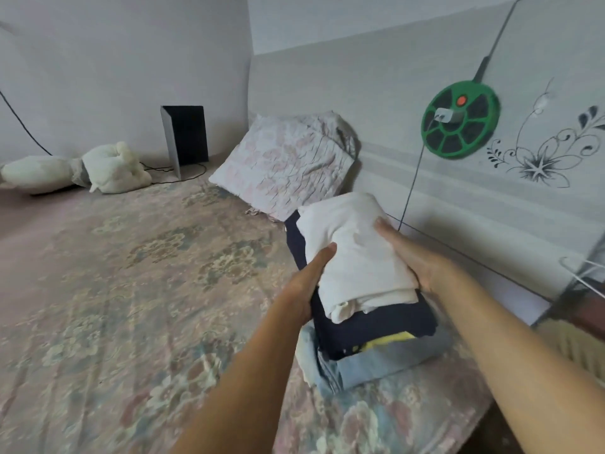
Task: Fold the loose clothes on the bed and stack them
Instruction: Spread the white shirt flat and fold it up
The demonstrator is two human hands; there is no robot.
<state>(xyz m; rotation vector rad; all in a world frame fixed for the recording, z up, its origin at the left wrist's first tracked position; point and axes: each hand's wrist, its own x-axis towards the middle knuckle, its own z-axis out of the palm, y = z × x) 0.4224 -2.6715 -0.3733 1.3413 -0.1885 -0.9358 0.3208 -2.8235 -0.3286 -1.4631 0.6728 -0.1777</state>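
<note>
Both hands on a folded white garment (353, 257) atop a stack of folded clothes at the right side of the bed (137, 290), near the headboard (425, 158). Left hand (307, 283) against the garment's left edge, thumb over the top, remaining fingers hidden along the side of the stack. Right hand (412, 253) curled round the garment's right edge, fingertips pressing into the cloth. Grasping the white garment from both sides, then; neither hand released.

Beneath the white piece: a dark navy garment (370, 322), a sliver of yellow cloth (389, 339), and folded light-blue denim (376, 362) at the bottom, resting directly on the floral bedspread. Stack slightly askew, the navy layer jutting out toward the pillow.

Floral pillow (288, 162) propped against the headboard just beyond the stack. Round green device (461, 122) with a red spot mounted on the headboard, thin cord dropping from it behind the stack. Black panel (186, 136) leaning at the far wall, white plush toy (111, 168) lying beside it on the far edge of the bed. White wire hanger (582, 270) partly visible at far right.
</note>
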